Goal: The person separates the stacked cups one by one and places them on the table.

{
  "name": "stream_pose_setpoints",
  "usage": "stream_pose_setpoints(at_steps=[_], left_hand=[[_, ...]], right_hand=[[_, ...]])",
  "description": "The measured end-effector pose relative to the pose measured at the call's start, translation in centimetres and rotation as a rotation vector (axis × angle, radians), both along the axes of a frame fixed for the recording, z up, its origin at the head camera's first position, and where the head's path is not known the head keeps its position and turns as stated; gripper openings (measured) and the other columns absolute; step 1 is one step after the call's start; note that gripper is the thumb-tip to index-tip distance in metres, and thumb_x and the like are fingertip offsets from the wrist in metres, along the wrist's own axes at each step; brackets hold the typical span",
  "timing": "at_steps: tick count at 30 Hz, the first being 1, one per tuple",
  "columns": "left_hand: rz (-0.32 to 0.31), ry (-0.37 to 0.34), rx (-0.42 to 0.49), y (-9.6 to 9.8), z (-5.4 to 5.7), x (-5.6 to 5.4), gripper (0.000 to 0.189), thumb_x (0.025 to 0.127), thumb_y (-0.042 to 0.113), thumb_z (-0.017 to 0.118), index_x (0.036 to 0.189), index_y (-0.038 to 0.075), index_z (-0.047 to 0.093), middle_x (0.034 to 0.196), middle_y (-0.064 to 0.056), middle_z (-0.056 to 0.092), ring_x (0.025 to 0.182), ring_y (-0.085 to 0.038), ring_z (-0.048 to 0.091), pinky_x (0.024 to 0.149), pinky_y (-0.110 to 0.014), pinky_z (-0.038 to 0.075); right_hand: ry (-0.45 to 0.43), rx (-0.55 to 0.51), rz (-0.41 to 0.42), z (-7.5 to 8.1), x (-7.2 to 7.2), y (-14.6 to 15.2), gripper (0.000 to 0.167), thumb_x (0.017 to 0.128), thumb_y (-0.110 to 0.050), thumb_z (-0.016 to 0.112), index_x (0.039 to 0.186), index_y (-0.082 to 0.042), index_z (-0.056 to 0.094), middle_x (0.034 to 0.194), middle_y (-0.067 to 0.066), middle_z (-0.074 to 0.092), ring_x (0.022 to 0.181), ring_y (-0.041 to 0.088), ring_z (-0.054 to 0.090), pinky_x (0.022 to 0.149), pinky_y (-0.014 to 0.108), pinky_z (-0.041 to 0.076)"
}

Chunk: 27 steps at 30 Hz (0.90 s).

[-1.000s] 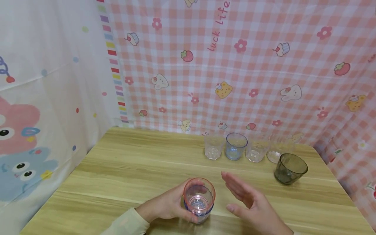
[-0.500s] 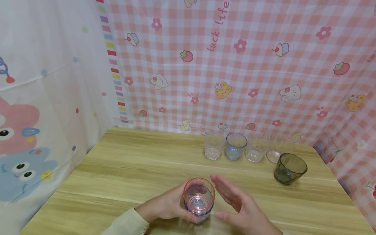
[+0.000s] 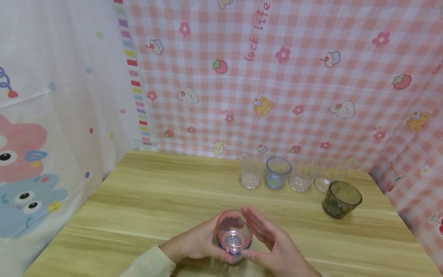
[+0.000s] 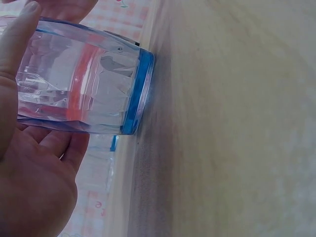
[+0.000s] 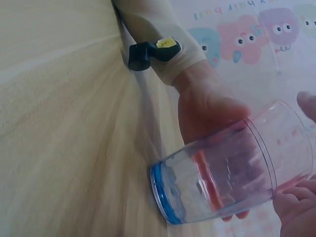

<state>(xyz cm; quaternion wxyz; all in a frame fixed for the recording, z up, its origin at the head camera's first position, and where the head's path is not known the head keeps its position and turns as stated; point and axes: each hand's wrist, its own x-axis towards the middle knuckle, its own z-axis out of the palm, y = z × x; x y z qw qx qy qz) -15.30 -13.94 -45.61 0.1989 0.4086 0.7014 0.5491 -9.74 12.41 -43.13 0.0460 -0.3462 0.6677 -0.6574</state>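
Observation:
Two clear cups are stacked near the table's front edge: a pink-rimmed cup (image 3: pixel 235 212) sits nested inside a blue-rimmed cup (image 5: pixel 185 192). My left hand (image 3: pixel 199 239) grips the blue-rimmed cup from the left, thumb in front and fingers behind. In the right wrist view the blue base seems to stand on the table, and the pink cup's red base shows through the wall. From the right, my right hand (image 3: pixel 273 238) surrounds the upper part with fairly straight fingers; its fingertips are at the pink-rimmed cup. Whether they all touch it, I cannot tell.
Along the back of the wooden table (image 3: pixel 138 200) stand several cups in a row: a clear cup (image 3: pixel 250 177), a blue cup (image 3: pixel 278 175), more clear ones. A dark smoky cup (image 3: pixel 340 200) stands at their right. A checked cloth (image 3: pixel 242 84) hangs behind the table.
My right hand has moved left from beside the stack to the pink-rimmed cup, its thumb and fingers now on either side. My left hand and the stacked cups have not moved.

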Motion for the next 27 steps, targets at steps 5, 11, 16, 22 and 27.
stream_pose_setpoints(at_steps=[5, 11, 16, 22, 27], left_hand=[[0.009, -0.026, -0.023, -0.03, 0.08, 0.02, 0.094, 0.09, 0.023, 0.09, 0.164, 0.024, 0.033, 0.161, -0.008, 0.054, 0.15, -0.018, 0.052, 0.129, -0.03, 0.036], [0.01, -0.048, -0.027, 0.02, 0.14, 0.06, 0.093, 0.088, 0.028, 0.092, 0.162, 0.028, 0.035, 0.16, -0.005, 0.055, 0.148, -0.015, 0.051, 0.13, -0.03, 0.033], [-0.008, -0.061, -0.027, 0.09, 0.31, -0.06, 0.091, 0.087, 0.033, 0.092, 0.16, 0.03, 0.038, 0.161, 0.0, 0.053, 0.15, -0.016, 0.049, 0.132, -0.035, 0.031], [0.0, -0.023, -0.017, 0.2, 0.22, -0.12, 0.09, 0.087, 0.026, 0.093, 0.16, 0.029, 0.04, 0.159, 0.0, 0.055, 0.149, -0.017, 0.05, 0.132, -0.035, 0.032], [0.002, -0.003, -0.018, 0.24, 0.14, -0.14, 0.09, 0.088, 0.025, 0.093, 0.16, 0.029, 0.039, 0.159, 0.001, 0.055, 0.148, -0.016, 0.051, 0.131, -0.034, 0.033]], right_hand=[[-0.052, 0.031, -0.053, 0.43, 0.12, -0.61, 0.084, 0.097, -0.002, 0.078, 0.166, 0.003, 0.031, 0.171, 0.032, 0.032, 0.153, -0.005, 0.04, 0.12, 0.012, 0.035], [-0.033, 0.084, -0.082, 0.44, -0.07, -0.95, 0.088, 0.094, -0.007, 0.083, 0.166, 0.003, 0.033, 0.17, 0.03, 0.036, 0.151, -0.006, 0.04, 0.119, 0.011, 0.036], [0.001, 0.136, -0.094, 0.42, -0.32, -0.93, 0.09, 0.093, -0.012, 0.085, 0.164, 0.008, 0.033, 0.167, 0.032, 0.039, 0.149, -0.003, 0.043, 0.117, 0.012, 0.039], [-0.027, 0.201, -0.13, 0.79, -0.42, -0.82, 0.091, 0.093, -0.022, 0.087, 0.164, 0.005, 0.037, 0.165, 0.027, 0.046, 0.149, 0.018, 0.048, 0.117, 0.018, 0.044], [-0.015, 0.213, -0.153, 0.67, -0.57, -0.77, 0.089, 0.092, -0.022, 0.088, 0.162, 0.005, 0.04, 0.162, 0.025, 0.051, 0.146, 0.017, 0.052, 0.116, 0.022, 0.048]])
